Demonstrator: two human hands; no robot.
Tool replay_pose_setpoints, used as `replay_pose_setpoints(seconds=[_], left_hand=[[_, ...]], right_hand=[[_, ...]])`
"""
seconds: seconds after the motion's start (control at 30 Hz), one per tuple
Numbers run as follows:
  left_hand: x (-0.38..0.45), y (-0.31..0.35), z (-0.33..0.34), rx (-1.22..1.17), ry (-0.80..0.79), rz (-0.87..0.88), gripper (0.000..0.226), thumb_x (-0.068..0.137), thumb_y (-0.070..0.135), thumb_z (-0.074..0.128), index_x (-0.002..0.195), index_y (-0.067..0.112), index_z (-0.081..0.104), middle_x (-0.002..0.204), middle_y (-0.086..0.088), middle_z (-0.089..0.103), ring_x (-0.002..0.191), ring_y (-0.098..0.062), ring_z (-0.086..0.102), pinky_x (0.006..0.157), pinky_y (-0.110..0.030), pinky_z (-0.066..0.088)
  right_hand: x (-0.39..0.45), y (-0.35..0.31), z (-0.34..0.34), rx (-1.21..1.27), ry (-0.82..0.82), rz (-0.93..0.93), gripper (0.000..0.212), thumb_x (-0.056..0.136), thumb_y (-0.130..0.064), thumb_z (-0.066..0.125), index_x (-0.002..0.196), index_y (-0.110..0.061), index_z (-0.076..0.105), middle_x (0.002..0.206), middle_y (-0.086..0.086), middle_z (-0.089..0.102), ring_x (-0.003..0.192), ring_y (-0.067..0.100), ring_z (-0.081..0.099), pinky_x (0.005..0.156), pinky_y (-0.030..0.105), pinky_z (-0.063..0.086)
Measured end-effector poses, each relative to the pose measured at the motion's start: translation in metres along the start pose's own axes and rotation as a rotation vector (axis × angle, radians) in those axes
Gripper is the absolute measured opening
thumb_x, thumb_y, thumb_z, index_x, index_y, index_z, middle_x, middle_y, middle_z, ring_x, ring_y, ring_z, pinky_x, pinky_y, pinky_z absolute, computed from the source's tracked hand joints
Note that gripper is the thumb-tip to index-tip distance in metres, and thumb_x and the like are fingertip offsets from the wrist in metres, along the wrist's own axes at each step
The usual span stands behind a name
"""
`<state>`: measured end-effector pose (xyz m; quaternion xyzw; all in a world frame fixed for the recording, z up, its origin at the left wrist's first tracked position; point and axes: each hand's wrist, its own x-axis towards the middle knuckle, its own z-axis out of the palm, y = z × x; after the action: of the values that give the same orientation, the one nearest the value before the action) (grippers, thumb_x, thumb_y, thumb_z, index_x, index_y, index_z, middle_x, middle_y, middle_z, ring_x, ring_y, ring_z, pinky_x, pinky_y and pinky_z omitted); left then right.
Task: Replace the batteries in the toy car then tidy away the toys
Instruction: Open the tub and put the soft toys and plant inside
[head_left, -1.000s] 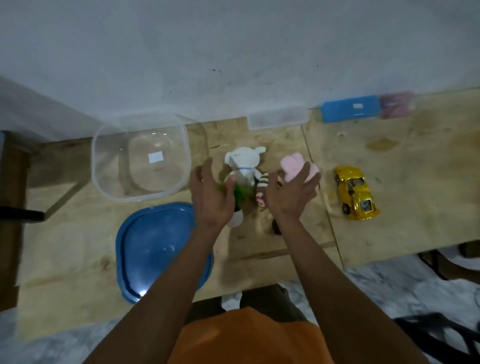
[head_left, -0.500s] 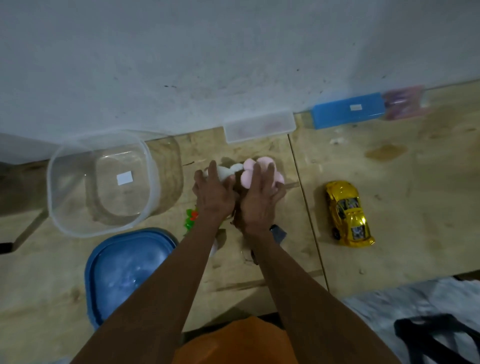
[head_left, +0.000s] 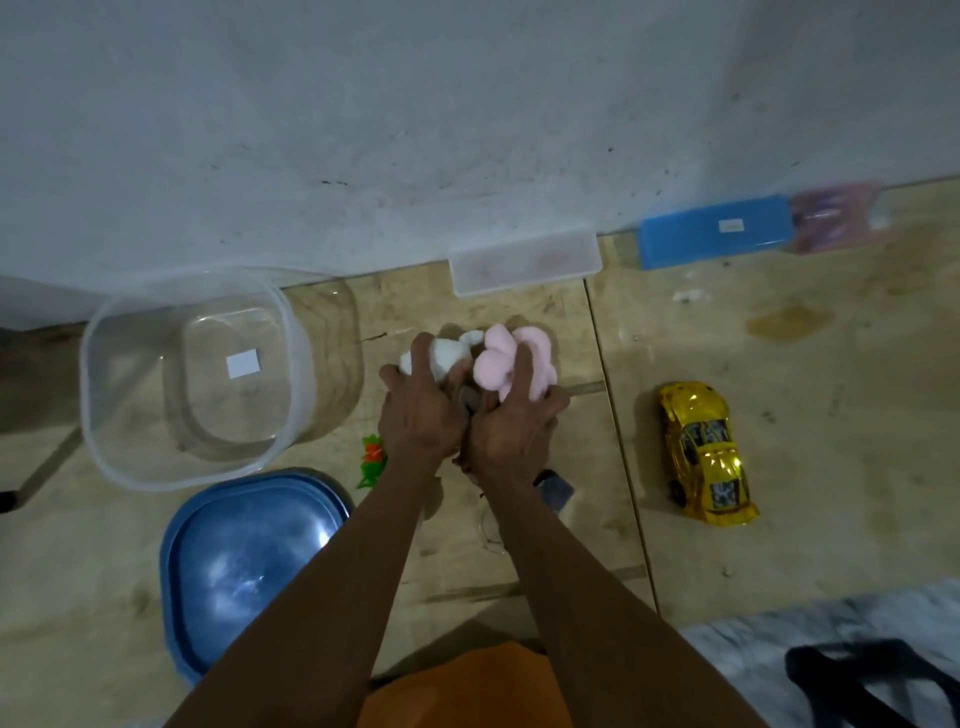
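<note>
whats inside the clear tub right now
No toys inside the clear tub; only a white label shows on its bottom. Nothing covers it, and the soft toys sit outside, held in both hands.

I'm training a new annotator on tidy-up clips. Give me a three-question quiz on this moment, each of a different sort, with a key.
1. True or false: the yellow toy car lies inside the clear tub.
2. Which toy does the right hand grip? A) white plush B) pink plush C) green toy
3. Fill in: the blue lid lies on the table, nearer the person than the clear ____.

Key: 1 false, it sits on the table; 2 B, the pink plush, while the left hand holds the white plush; 3 tub.
</note>
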<state>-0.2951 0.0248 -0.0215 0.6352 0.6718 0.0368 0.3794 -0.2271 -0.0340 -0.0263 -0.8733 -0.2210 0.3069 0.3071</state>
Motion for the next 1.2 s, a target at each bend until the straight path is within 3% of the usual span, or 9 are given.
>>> replay_pose_setpoints(seconds=[0.17,0.3,0.43,0.53,0.7,0.9,1.0,1.13,1.2], left_hand=[[0.001,0.007,-0.001,-0.111,0.024,-0.028,0.053,0.097,0.058,0.049,0.142,0.034,0.038,0.126,-0.014,0.041,0.105,-0.041,0.056,0.084,-0.039,0.040],[0.000,0.010,-0.014,-0.189,0.072,-0.020,0.055,0.098,0.052,0.053,0.145,0.028,0.039,0.130,-0.020,0.042,0.113,-0.040,0.053,0.093,-0.040,0.043],[-0.003,0.011,-0.039,-0.282,0.130,0.063,0.055,0.098,0.050,0.054,0.144,0.022,0.042,0.127,-0.023,0.047,0.114,-0.034,0.050,0.088,-0.030,0.038],[-0.003,0.005,-0.062,-0.360,0.166,0.157,0.055,0.096,0.056,0.053,0.137,0.020,0.046,0.120,-0.022,0.054,0.105,-0.032,0.056,0.087,-0.035,0.047],[-0.006,-0.020,-0.116,-0.435,0.236,0.254,0.046,0.097,0.057,0.051,0.129,0.024,0.047,0.112,-0.014,0.061,0.105,-0.032,0.056,0.079,-0.032,0.044],[0.007,-0.089,-0.193,-0.445,0.418,0.176,0.050,0.095,0.065,0.048,0.127,0.026,0.047,0.109,-0.009,0.063,0.106,-0.034,0.059,0.086,-0.043,0.053],[0.022,-0.124,-0.214,-0.418,0.417,0.048,0.054,0.091,0.071,0.047,0.125,0.028,0.047,0.107,-0.008,0.062,0.108,-0.038,0.059,0.089,-0.048,0.054],[0.038,-0.150,-0.219,-0.356,0.356,-0.006,0.049,0.096,0.063,0.047,0.125,0.023,0.050,0.116,-0.019,0.061,0.106,-0.037,0.059,0.084,-0.031,0.045],[0.041,-0.153,-0.218,-0.310,0.303,-0.070,0.041,0.101,0.048,0.048,0.130,0.018,0.050,0.124,-0.024,0.052,0.105,-0.034,0.055,0.081,-0.029,0.038]], right_hand=[[0.003,0.003,-0.005,0.073,0.007,0.027,0.057,0.099,-0.037,0.051,0.152,-0.036,0.030,0.143,0.014,0.033,0.129,0.036,0.043,0.097,0.044,0.041],[0.011,0.003,-0.014,0.151,0.082,-0.012,0.048,0.102,-0.027,0.051,0.148,-0.021,0.042,0.124,0.015,0.049,0.109,0.028,0.053,0.078,0.020,0.030],[0.016,-0.012,-0.031,0.174,0.070,-0.070,0.036,0.101,-0.028,0.052,0.134,-0.015,0.058,0.110,0.016,0.053,0.094,0.020,0.054,0.079,0.028,0.044],[0.007,-0.031,-0.038,0.328,0.065,-0.044,0.026,0.100,-0.037,0.055,0.107,-0.014,0.066,0.100,0.010,0.057,0.094,0.021,0.061,0.080,0.025,0.045],[-0.025,-0.074,-0.018,0.446,0.069,-0.053,0.038,0.094,-0.052,0.058,0.087,-0.016,0.069,0.097,0.013,0.066,0.087,0.016,0.065,0.074,0.023,0.047],[-0.065,-0.141,0.050,0.470,0.005,-0.143,0.043,0.094,-0.052,0.058,0.101,-0.013,0.072,0.102,0.011,0.065,0.090,0.016,0.064,0.073,0.017,0.048],[-0.082,-0.166,0.099,0.349,-0.044,-0.293,0.049,0.091,-0.059,0.056,0.113,-0.018,0.071,0.103,0.014,0.063,0.094,0.024,0.064,0.074,0.029,0.051],[-0.089,-0.169,0.149,-0.003,-0.086,-0.398,0.055,0.095,-0.060,0.048,0.143,-0.034,0.048,0.140,0.010,0.050,0.126,0.030,0.049,0.095,0.043,0.050],[-0.088,-0.168,0.160,-0.181,-0.085,-0.371,0.057,0.099,-0.053,0.045,0.151,-0.032,0.036,0.144,0.013,0.039,0.130,0.034,0.041,0.097,0.045,0.047]])
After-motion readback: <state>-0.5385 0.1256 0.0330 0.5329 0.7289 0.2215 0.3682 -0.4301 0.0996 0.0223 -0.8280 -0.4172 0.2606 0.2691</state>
